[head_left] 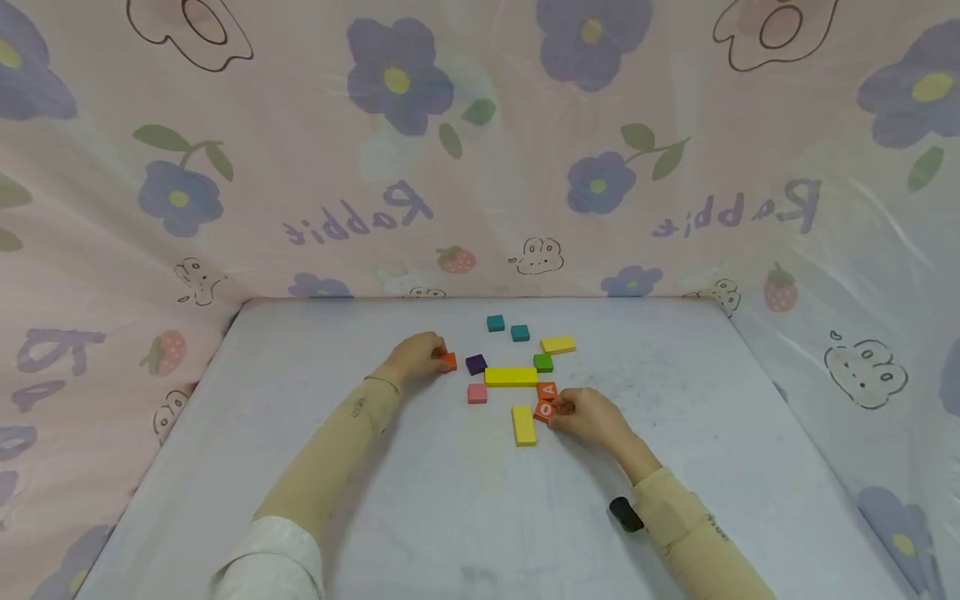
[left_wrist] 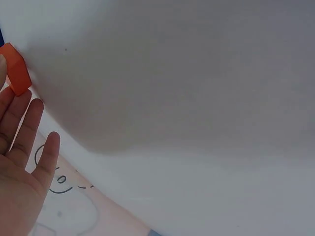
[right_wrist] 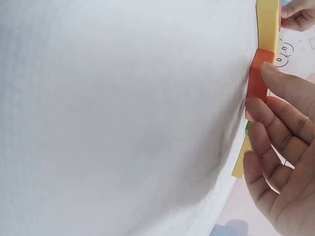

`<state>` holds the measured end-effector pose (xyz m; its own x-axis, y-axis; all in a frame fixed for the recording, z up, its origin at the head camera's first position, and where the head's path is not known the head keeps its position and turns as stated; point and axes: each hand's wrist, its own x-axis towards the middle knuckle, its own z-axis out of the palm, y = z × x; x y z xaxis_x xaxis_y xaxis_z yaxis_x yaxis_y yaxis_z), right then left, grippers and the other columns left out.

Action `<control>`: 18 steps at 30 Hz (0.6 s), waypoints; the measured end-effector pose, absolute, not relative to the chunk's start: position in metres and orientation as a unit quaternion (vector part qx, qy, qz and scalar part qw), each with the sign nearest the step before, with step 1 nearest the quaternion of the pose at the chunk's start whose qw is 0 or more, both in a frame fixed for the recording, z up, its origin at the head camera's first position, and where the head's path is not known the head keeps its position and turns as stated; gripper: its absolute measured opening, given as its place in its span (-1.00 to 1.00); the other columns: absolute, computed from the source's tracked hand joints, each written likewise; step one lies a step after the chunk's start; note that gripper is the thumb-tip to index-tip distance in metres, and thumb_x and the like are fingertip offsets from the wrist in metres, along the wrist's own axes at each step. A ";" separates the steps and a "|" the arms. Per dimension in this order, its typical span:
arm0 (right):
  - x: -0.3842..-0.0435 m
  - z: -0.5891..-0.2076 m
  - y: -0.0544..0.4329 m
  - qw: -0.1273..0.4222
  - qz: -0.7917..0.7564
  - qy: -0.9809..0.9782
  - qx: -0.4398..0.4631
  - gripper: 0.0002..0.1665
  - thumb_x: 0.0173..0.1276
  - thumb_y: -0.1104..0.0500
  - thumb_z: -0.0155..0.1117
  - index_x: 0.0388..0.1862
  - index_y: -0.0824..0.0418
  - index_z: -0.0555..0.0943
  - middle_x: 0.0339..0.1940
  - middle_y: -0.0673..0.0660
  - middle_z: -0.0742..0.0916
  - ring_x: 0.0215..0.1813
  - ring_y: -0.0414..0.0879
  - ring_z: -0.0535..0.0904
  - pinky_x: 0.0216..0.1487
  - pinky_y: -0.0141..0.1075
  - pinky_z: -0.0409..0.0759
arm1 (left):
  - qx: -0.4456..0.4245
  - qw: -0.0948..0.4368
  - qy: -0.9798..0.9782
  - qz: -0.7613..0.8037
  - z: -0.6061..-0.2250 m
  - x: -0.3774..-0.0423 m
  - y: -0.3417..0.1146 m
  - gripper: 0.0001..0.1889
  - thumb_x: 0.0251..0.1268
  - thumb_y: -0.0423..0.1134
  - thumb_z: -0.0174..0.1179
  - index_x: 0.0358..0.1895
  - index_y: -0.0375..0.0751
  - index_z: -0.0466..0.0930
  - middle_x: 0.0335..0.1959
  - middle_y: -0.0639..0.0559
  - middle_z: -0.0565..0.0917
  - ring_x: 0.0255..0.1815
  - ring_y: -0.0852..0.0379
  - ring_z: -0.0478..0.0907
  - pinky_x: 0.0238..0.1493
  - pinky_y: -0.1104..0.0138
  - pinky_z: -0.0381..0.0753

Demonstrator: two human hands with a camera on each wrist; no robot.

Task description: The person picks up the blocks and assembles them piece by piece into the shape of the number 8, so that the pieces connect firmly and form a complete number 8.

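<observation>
Left hand (head_left: 415,357): thumb and fingertips pinching an orange block (head_left: 449,361), at the left of the group, just beside a dark purple block (head_left: 476,364) and apart from it. Little finger extended, clear of the block.

Right hand (head_left: 592,415): thumb and index finger pinching a red-orange block (head_left: 543,410) at the right of the group; its white letter seems to be an O, though the mark is small and the fingers crowd it.

Block marked A (head_left: 547,391): one, red-orange, just beyond the block in the right hand, near the right end of the long yellow block.

Long yellow block (head_left: 511,377): one, lying crosswise at the centre.

Green block (head_left: 543,362): one, by the long block's far right corner.

Shorter yellow blocks: two; one (head_left: 558,344) beyond the green, one (head_left: 524,425) on the near side, left of the right hand's block.

Pink block (head_left: 477,393): one, just left of the long block, nearer the person than the purple.

Teal blocks: two, (head_left: 496,322) and (head_left: 520,333), farthest out, apart from each other.

Black object (head_left: 626,514): one, beside the right sleeve (head_left: 686,529).

Support: white tabletop (head_left: 450,508), backed by flower-and-rabbit printed sheeting (head_left: 495,183).
</observation>
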<state>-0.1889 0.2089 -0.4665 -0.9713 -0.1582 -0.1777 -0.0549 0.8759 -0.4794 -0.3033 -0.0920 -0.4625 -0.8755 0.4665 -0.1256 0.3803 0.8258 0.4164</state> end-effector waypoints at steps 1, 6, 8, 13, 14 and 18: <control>-0.189 -0.467 0.209 0.106 -0.241 0.963 -0.056 -0.70 0.10 0.07 0.41 -0.20 0.16 0.66 -0.36 0.01 0.71 -0.34 -0.19 0.54 -0.23 -0.25 0.56 | 0.227 0.112 0.947 0.196 -0.462 -0.301 -0.095 -0.68 0.16 -0.14 0.27 -0.09 -0.27 0.60 -0.17 -0.08 0.65 -0.16 0.03 0.55 0.04 0.18 0.53; -0.190 -0.466 0.210 0.112 -0.235 0.964 -0.053 -0.69 0.10 0.06 0.40 -0.18 0.15 0.65 -0.34 0.01 0.72 -0.31 -0.17 0.55 -0.20 -0.24 0.56 | 0.232 0.124 0.942 0.211 -0.461 -0.288 -0.104 -0.71 0.15 -0.13 0.28 -0.14 -0.24 0.61 -0.20 -0.05 0.65 -0.19 0.06 0.55 0.00 0.18 0.54; -0.191 -0.466 0.211 0.113 -0.234 0.964 -0.053 -0.69 0.10 0.06 0.40 -0.18 0.15 0.65 -0.33 0.01 0.72 -0.29 -0.17 0.55 -0.18 -0.23 0.56 | 0.229 0.130 0.941 0.213 -0.461 -0.284 -0.106 -0.71 0.14 -0.12 0.29 -0.15 -0.23 0.61 -0.21 -0.03 0.66 -0.21 0.08 0.54 -0.03 0.20 0.54; -0.192 -0.465 0.211 0.118 -0.236 0.963 -0.054 -0.67 0.11 0.05 0.39 -0.16 0.16 0.64 -0.30 0.02 0.72 -0.26 -0.15 0.57 -0.17 -0.20 0.56 | 0.256 0.108 0.941 0.192 -0.463 -0.273 -0.106 -0.75 0.09 -0.14 0.32 -0.25 -0.23 0.66 -0.32 0.01 0.65 -0.30 0.12 0.46 -0.20 0.30 0.50; -0.192 -0.465 0.211 0.119 -0.237 0.963 -0.052 -0.67 0.11 0.05 0.39 -0.16 0.16 0.64 -0.30 0.02 0.72 -0.26 -0.15 0.57 -0.17 -0.20 0.56 | 0.266 0.095 0.942 0.183 -0.464 -0.271 -0.106 -0.76 0.08 -0.14 0.33 -0.27 -0.23 0.67 -0.34 0.01 0.64 -0.31 0.13 0.44 -0.22 0.32 0.48; -0.191 -0.466 0.209 0.124 -0.237 0.962 -0.051 -0.66 0.12 0.05 0.39 -0.15 0.17 0.64 -0.29 0.03 0.72 -0.27 -0.15 0.56 -0.16 -0.20 0.56 | 0.292 0.044 0.944 0.149 -0.468 -0.260 -0.105 -0.76 0.03 -0.12 0.36 -0.34 -0.23 0.69 -0.38 0.02 0.59 -0.33 0.14 0.37 -0.30 0.35 0.40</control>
<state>-0.1909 0.2094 -0.4661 -0.9640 -0.1577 -0.2140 -0.0402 0.8821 -0.4693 -0.2604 -0.1051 -0.4677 -0.8251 0.5650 0.0045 0.5389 0.7847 0.3063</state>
